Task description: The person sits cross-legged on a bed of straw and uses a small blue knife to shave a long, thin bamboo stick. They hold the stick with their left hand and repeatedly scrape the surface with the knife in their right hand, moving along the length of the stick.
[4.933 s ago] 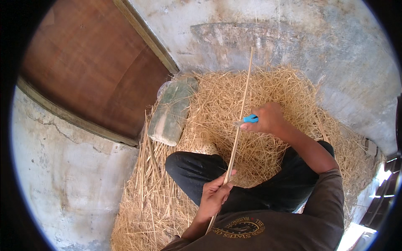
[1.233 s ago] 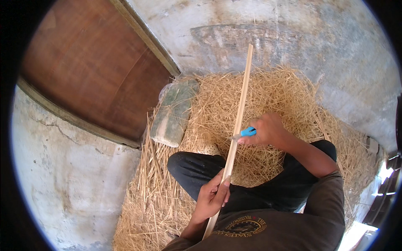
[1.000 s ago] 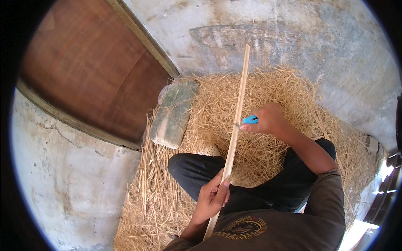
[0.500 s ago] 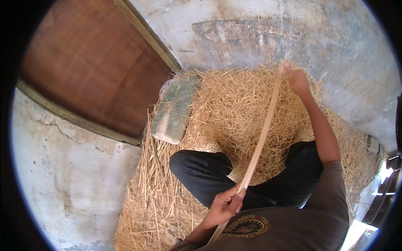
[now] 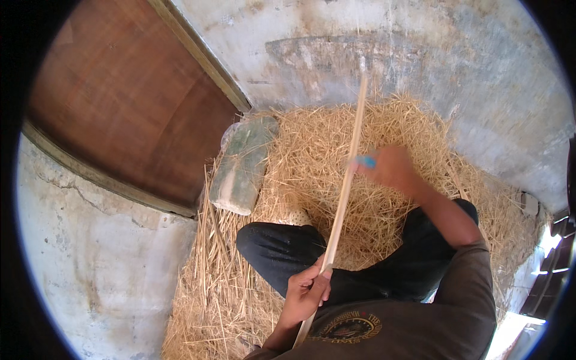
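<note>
A long, pale strip, which looks like bamboo (image 5: 343,207), slants up from my lap past the straw, its far tip against the wall. My left hand (image 5: 307,294) is closed around its lower part, near my shirt, thumb on top. Out over the straw, my right hand (image 5: 393,169) is closed and smeared by motion, close to the strip's upper half. A small blue thing, perhaps a tool's handle (image 5: 366,161), shows at its fingers, next to the strip. Any blade is not visible.
Thin straw-like shavings (image 5: 312,144) are heaped before me and between my crossed legs (image 5: 282,246). Longer strips (image 5: 216,237) lie at left. A greenish-grey block (image 5: 245,165) rests beside a brown panel (image 5: 138,108). A stained wall (image 5: 336,48) stands behind.
My right hand has come down and left from the strip's far end, and the blue thing now shows in it. The strip has tilted left; my left hand still grips it.
</note>
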`<state>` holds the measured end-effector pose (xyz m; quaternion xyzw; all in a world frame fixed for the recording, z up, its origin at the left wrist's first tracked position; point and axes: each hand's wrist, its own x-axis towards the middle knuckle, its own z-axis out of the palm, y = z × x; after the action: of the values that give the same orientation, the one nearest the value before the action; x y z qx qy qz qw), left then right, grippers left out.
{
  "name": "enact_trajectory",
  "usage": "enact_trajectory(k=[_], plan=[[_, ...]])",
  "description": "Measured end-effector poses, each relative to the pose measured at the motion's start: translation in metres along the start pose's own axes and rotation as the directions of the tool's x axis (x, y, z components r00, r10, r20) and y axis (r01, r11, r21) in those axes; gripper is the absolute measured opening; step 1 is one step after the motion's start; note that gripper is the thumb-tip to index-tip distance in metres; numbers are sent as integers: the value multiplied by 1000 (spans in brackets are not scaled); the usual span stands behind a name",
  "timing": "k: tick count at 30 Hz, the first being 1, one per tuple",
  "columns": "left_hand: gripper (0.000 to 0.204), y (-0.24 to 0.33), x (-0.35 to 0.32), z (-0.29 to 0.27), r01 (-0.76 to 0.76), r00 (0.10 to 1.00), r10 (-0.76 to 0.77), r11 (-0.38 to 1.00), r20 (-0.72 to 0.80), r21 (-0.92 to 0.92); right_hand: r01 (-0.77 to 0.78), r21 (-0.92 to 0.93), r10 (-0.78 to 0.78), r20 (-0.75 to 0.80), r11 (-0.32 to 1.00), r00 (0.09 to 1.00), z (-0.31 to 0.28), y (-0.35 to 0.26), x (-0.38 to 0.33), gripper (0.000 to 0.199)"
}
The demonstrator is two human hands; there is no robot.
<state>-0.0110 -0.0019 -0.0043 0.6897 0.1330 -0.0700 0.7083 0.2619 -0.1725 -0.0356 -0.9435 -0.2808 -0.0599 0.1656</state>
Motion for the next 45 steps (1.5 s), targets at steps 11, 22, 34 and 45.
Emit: enact_trajectory(k=[11,22,34,45], plan=[[39,16,1,1,-44,996,56,984,-64,172,172,155,-175,3,973,985,2,-26,-23,70],[40,6,-13,2,-8,1000,8,1000,-6,29,101,51,-104,51,994,993,3,-14,-12,71],[31,8,-30,5,23,1000,-20,993,-19,117,52,113,-61,76,992,995,2,-6,-14,76],[37,-6,-42,5,-218,956,180,965,234,147,-588,131,603,-191,798,775,-11,176,69,87]])
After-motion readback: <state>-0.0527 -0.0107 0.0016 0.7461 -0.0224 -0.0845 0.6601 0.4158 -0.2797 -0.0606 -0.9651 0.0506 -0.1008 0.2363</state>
